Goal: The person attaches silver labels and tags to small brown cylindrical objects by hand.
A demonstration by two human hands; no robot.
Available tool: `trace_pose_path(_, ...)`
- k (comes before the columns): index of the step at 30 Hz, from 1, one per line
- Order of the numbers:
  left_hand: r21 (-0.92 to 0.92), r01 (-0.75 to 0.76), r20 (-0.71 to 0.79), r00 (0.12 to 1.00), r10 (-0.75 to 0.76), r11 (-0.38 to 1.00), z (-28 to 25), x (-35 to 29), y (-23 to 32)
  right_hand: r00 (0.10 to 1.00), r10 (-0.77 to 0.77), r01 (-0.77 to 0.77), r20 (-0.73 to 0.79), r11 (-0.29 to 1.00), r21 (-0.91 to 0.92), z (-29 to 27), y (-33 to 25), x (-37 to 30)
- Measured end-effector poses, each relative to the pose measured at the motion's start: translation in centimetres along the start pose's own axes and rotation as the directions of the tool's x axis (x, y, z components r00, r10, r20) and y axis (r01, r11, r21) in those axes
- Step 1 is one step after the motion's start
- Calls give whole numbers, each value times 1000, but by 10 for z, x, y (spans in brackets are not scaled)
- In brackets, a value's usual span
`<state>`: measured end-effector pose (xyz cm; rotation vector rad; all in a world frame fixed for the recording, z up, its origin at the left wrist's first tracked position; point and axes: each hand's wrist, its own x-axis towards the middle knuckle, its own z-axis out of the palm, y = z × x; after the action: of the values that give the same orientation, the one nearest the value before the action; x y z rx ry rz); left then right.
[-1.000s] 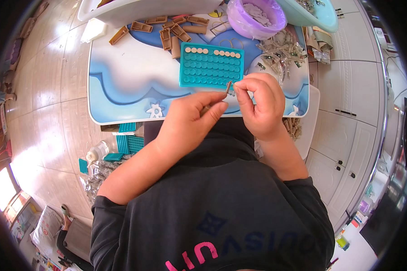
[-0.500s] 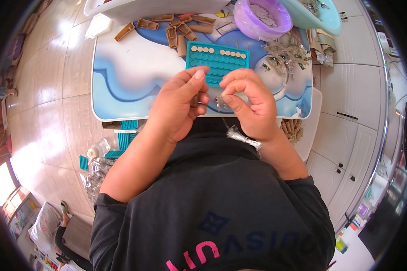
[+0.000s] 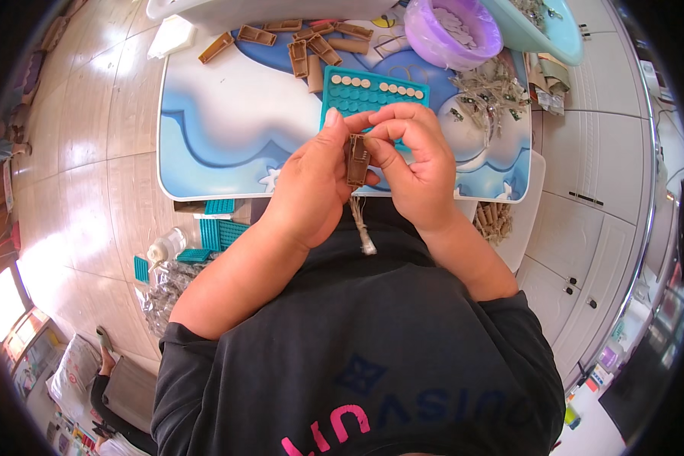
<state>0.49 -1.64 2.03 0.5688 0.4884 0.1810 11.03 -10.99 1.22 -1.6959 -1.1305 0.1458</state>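
Note:
My left hand (image 3: 311, 178) is closed around a narrow brown plastic casing (image 3: 358, 161), held upright with its hollow side toward me. My right hand (image 3: 424, 171) meets it from the other side, thumb and forefinger pinched at the casing's upper right edge. A small part with thin wires is at those fingertips, mostly hidden. Below the casing hangs a tied bundle of thin clear wires (image 3: 364, 234). Just beyond my hands lies a teal tray (image 3: 345, 100) of round pockets, its far row partly filled with whitish discs (image 3: 351, 82).
Several brown casings (image 3: 324, 50) lie at the table's back. A purple lined basin (image 3: 420, 34) and a heap of wired parts (image 3: 482, 99) are at the back right, beside a pale green tub (image 3: 562, 38). More teal trays (image 3: 222, 234) sit below the left table edge.
My hands have come together, and the right hand's wired part is now at the brown casing. The casing has turned into view; the wire bundle now hangs between my forearms.

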Motion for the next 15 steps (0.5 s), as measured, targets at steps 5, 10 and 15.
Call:
trace_pose_path(5,-32,-13,-27,1000,12,999,-2,-1,-1,1000,-15,15,2,1000,-18,0,1,0)
trace_pose_path(10,-21,-25,-14,1000,25,999,-6,-2,-3,999,-40,40,27,999,-16,-3,3,2)
trace_pose_path(15,46,-8,-66,998,11,999,-2,-4,-1,999,-23,24,44,1000,-19,-6,6,1)
